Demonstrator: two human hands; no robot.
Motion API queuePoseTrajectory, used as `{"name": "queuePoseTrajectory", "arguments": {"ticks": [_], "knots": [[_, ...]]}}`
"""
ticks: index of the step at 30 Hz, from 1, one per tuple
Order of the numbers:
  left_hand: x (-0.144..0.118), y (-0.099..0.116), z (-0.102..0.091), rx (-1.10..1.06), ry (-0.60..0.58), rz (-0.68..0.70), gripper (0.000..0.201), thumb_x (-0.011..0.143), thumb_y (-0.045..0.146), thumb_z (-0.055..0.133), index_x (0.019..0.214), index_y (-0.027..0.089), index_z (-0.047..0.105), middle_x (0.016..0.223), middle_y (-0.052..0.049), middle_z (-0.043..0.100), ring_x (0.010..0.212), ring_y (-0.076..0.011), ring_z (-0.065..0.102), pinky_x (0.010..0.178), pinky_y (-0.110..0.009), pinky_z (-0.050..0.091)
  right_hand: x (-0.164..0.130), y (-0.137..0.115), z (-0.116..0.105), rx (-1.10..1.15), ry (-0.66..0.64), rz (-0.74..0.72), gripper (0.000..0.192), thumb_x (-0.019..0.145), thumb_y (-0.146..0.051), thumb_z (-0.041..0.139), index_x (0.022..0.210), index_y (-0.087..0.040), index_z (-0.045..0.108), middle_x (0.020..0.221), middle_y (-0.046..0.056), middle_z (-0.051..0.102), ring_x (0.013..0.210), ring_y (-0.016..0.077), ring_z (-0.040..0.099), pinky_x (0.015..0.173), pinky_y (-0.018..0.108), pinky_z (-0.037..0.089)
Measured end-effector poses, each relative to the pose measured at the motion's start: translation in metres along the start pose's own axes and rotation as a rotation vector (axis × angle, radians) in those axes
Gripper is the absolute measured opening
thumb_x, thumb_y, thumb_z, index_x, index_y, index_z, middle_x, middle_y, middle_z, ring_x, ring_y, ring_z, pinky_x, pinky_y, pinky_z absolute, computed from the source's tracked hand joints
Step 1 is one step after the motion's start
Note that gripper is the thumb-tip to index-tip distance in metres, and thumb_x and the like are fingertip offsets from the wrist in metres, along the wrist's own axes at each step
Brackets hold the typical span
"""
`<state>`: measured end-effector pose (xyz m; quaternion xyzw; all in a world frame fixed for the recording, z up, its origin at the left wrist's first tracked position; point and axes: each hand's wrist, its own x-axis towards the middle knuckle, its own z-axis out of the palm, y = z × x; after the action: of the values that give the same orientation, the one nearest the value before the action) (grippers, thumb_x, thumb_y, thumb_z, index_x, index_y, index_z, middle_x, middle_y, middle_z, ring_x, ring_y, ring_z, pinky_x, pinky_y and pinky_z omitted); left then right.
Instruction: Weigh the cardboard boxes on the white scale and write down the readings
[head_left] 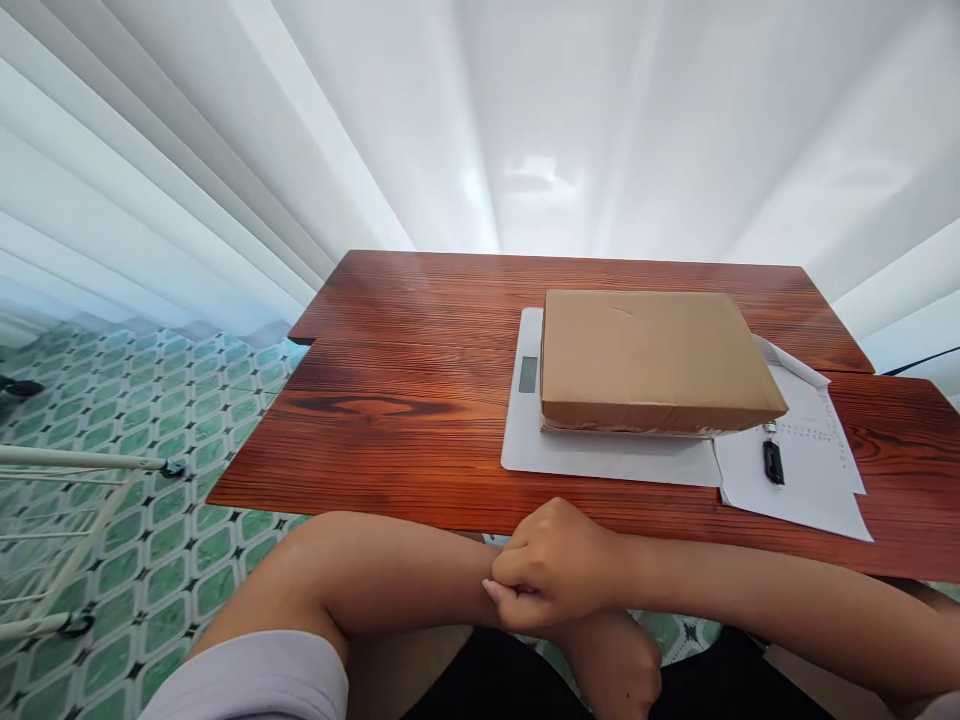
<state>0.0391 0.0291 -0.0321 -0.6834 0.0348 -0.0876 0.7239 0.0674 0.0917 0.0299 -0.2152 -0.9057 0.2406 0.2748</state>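
Note:
My right hand (pixel 555 565) is curled into a loose fist just off the table's near edge, fingertips resting on my left wrist. My left forearm crosses beneath it from the left, and my left hand (pixel 621 668) hangs below the table edge, partly hidden, holding nothing that I can see. Beyond both hands, a flat brown cardboard box (pixel 652 360) lies on a white digital scale (pixel 592 455) on the red-brown wooden table (pixel 390 400). Neither hand touches the box or the scale.
A printed white sheet (pixel 814 480) lies right of the scale with a small black key-like item (pixel 773 461) on it. White curtains hang behind the table. A white wire rack (pixel 67 500) stands on the green tiled floor at left. A black cable (pixel 924 361) runs at the far right.

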Motion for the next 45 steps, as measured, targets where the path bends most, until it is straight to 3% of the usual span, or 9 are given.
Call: {"name": "queuePoseTrajectory", "arguments": {"ticks": [5,13,16,19,21,31,37,41,45], "knots": [[0.007,-0.024,0.006,-0.128,0.355,0.118,0.091,0.093,0.049,0.034,0.035,0.015,-0.028,0.033,-0.008,-0.017,0.033,-0.0166,0.004,0.036,-0.031,0.028,-0.009,-0.008,-0.038,-0.032,0.251,-0.136,0.035,0.087,-0.021,0.046,0.054,-0.021,0.037,0.044,-0.006,0.043,0.041,0.0091,0.034,0.045,0.028,0.019],[0.022,-0.107,0.046,-0.345,0.499,0.438,0.047,0.101,0.027,0.016,0.06,0.016,-0.003,0.046,-0.003,0.0,0.038,-0.0163,0.012,0.032,-0.024,0.021,-0.028,-0.02,-0.11,-0.118,0.432,-0.063,0.037,0.09,-0.014,0.045,0.063,-0.022,0.021,0.05,-0.006,0.028,0.047,0.011,0.023,0.049,0.03,0.02],[0.018,-0.13,0.067,-0.705,0.335,0.202,0.039,0.093,0.019,0.041,0.059,0.02,0.021,0.049,0.0,0.02,0.042,-0.0151,0.025,0.038,-0.027,0.027,-0.038,-0.025,-0.135,-0.145,0.478,0.018,0.04,0.092,-0.015,0.046,0.064,-0.023,0.019,0.052,-0.005,0.025,0.048,0.0112,0.023,0.05,0.031,0.02],[0.004,-0.147,0.087,-0.914,0.573,-0.264,0.037,0.093,0.023,0.058,0.056,0.019,0.05,0.054,0.001,0.037,0.048,-0.01,0.037,0.046,-0.026,0.032,-0.046,-0.029,-0.158,-0.198,0.597,0.121,0.042,0.096,-0.018,0.045,0.064,-0.022,0.018,0.052,-0.005,0.023,0.048,0.0108,0.022,0.05,0.031,0.02],[-0.008,-0.158,0.098,-0.953,0.485,-0.387,0.028,0.091,0.024,0.065,0.064,0.018,0.063,0.057,0.001,0.046,0.052,-0.0094,0.043,0.047,-0.026,0.033,-0.051,-0.029,-0.171,-0.228,0.662,0.203,0.043,0.098,-0.021,0.044,0.063,-0.022,0.018,0.052,-0.005,0.021,0.048,0.0105,0.021,0.05,0.031,0.02],[-0.075,-0.161,0.132,-0.867,0.203,-1.168,0.016,0.09,0.012,0.057,0.084,0.022,0.068,0.071,0.0,0.071,0.064,-0.0162,0.057,0.065,-0.033,0.045,-0.079,0.003,-0.203,-0.371,0.8,0.592,0.036,0.098,-0.033,0.048,0.066,-0.023,0.034,0.057,-0.004,0.036,0.055,0.0134,0.035,0.058,0.031,0.028],[-0.085,-0.138,0.138,-1.079,0.082,-1.729,0.025,0.099,0.016,0.048,0.104,0.02,0.073,0.087,-0.004,0.073,0.093,-0.0205,0.058,0.089,-0.035,0.047,-0.079,0.035,-0.187,-0.068,1.139,0.748,0.023,0.092,-0.038,0.051,0.109,-0.023,0.058,0.121,0.011,0.065,0.114,0.0258,0.062,0.094,0.039,0.052],[-0.083,-0.12,0.144,-1.4,0.075,-2.04,0.038,0.096,0.024,0.049,0.131,0.02,0.062,0.13,-0.009,0.066,0.12,-0.0195,0.06,0.103,-0.034,0.048,-0.081,0.048,-0.185,0.14,0.929,0.901,0.056,0.096,-0.045,0.048,0.147,-0.022,0.045,0.156,0.014,0.051,0.147,0.0282,0.047,0.122,0.047,0.039],[-0.083,-0.107,0.147,-1.603,0.042,-2.203,0.051,0.095,0.032,0.052,0.145,0.022,0.052,0.148,-0.011,0.055,0.141,-0.0211,0.051,0.117,-0.035,0.042,-0.084,0.049,-0.19,0.019,0.615,0.995,0.075,0.1,-0.056,0.044,0.164,-0.02,0.028,0.164,0.015,0.044,0.152,0.0335,0.042,0.125,0.052,0.036]]}}
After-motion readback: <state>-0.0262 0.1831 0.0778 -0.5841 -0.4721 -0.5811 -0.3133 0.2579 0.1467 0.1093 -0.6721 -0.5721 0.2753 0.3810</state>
